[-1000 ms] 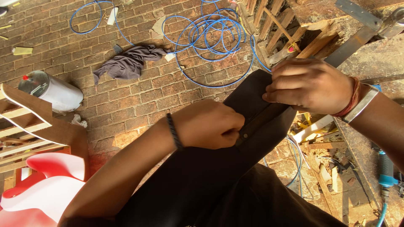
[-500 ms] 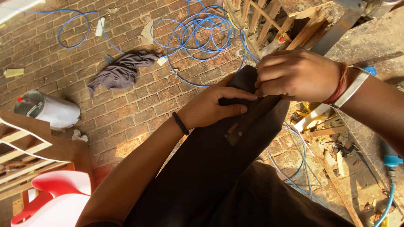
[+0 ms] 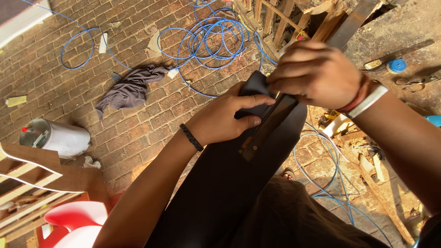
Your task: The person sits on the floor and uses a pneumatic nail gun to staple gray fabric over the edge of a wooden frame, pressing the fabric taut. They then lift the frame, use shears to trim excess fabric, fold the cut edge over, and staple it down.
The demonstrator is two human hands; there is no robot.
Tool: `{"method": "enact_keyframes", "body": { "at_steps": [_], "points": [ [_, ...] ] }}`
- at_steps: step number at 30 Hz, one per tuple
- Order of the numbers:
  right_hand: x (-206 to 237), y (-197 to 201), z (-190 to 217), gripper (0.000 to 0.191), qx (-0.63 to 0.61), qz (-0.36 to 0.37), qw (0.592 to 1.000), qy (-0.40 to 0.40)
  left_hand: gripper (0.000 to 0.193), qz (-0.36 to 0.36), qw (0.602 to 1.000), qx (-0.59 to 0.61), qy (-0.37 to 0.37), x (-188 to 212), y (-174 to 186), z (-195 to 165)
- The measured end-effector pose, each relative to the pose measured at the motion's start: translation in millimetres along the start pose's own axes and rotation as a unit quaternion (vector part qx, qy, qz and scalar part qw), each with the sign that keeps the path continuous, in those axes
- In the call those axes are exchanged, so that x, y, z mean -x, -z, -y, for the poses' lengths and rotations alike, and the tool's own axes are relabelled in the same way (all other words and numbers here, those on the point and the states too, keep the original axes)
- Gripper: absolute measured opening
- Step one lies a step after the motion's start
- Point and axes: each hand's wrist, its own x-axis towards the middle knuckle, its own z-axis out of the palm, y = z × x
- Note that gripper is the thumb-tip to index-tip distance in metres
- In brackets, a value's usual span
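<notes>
Compared with half a second earlier, the left hand had slid a little further up the dark board and the view had tipped so that more of the brick floor showed on the left. The board, a long, smooth, matt black panel with a rounded top end, lay lengthwise over the person's lap, its top pointing away toward the coil of blue cable. The left hand clasped the board's upper edge, thumb on the face and fingers curled over the side; a braided black band circled its wrist. The right hand was closed over the very top of the board, gripping it along with the upper end of a thin, dark metal strip that ran down the panel's face; red and white bands sat on that wrist. A crumpled grey cloth lay on the rough bricks, and a white cylindrical can lay on its side near a wooden frame.
</notes>
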Motion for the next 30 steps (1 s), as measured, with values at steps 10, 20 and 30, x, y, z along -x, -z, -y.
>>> {"method": "enact_keyframes", "body": {
  "at_steps": [10, 20, 30],
  "points": [
    [310, -31, 40, 0.017, 0.053, -0.206, 0.687, -0.695, 0.048, 0.080, 0.989, -0.108, 0.057, 0, 11, -55],
    [481, 6, 75, 0.095, 0.079, 0.102, 0.471, -0.873, 0.055, 0.134, 0.964, -0.191, 0.126, 26, -15, -68],
    [496, 4, 64, 0.071, -0.057, 0.036, 0.489, -0.870, 0.056, 0.118, 0.968, -0.165, 0.147, 23, -25, -68]
  ]
}}
